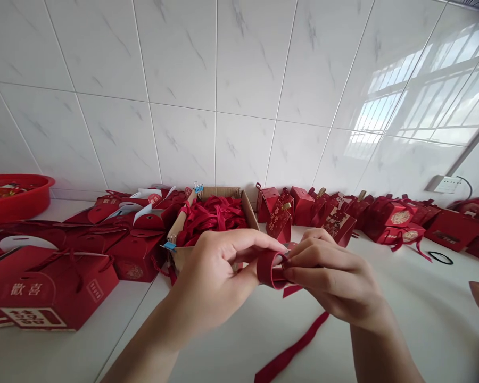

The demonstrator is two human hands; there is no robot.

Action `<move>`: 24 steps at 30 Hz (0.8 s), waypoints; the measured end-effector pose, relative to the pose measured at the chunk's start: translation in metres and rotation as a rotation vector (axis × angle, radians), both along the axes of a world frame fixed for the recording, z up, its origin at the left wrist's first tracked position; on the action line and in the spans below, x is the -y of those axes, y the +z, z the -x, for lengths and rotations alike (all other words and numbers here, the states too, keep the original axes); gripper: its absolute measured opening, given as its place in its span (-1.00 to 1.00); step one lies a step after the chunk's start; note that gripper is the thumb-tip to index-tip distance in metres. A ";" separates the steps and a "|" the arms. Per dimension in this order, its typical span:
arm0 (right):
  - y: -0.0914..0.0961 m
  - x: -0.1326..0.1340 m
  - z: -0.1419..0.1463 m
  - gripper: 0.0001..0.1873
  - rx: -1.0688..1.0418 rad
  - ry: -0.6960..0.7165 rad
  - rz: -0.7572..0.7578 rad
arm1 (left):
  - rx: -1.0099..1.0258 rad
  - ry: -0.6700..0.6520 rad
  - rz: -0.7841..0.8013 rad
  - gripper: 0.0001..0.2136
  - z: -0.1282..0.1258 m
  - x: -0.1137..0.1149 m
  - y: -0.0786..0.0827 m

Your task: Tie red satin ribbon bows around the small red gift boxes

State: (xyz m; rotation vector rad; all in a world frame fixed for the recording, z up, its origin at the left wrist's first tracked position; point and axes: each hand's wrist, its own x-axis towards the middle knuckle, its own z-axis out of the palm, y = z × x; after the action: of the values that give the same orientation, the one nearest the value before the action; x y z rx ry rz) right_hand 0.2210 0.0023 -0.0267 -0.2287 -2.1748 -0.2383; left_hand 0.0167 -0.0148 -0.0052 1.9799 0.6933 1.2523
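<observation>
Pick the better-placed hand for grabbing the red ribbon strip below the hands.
Right, I'd say. The red ribbon strip comes up close to the right hand; the left hand is farther off. Both hold the curled red piece, though.

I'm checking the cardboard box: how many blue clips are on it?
2: one blue clip at the box's far left corner, another clip at its near left corner. The left hand may hide more.

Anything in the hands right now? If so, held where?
Yes: a small red item with a curled band. The left hand holds its left side, the right hand its right; exact contact points are partly hidden.
</observation>
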 end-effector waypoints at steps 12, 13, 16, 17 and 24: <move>0.003 0.003 0.001 -0.72 -0.072 0.006 -0.004 | -0.025 -0.059 -0.081 -0.75 0.001 0.008 0.004; 0.003 0.003 0.001 -0.71 -0.095 0.008 -0.005 | -0.016 -0.075 -0.084 -0.77 0.001 0.008 0.005; 0.004 0.003 0.003 -0.69 -0.156 0.013 -0.009 | 0.015 -0.176 -0.036 -0.77 0.003 0.005 0.006; 0.004 0.003 0.004 -0.70 -0.168 0.015 -0.013 | 0.018 -0.214 -0.015 -0.76 0.003 0.004 0.006; 0.004 0.003 0.008 -0.77 -0.174 -0.032 -0.082 | 0.016 -0.221 -0.020 -0.79 0.002 -0.005 0.002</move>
State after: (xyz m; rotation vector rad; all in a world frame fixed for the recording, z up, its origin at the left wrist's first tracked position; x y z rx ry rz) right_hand 0.2131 -0.0003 -0.0229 -0.2297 -1.9856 -0.3139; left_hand 0.0143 -0.0095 -0.0032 1.9989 0.4415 1.1436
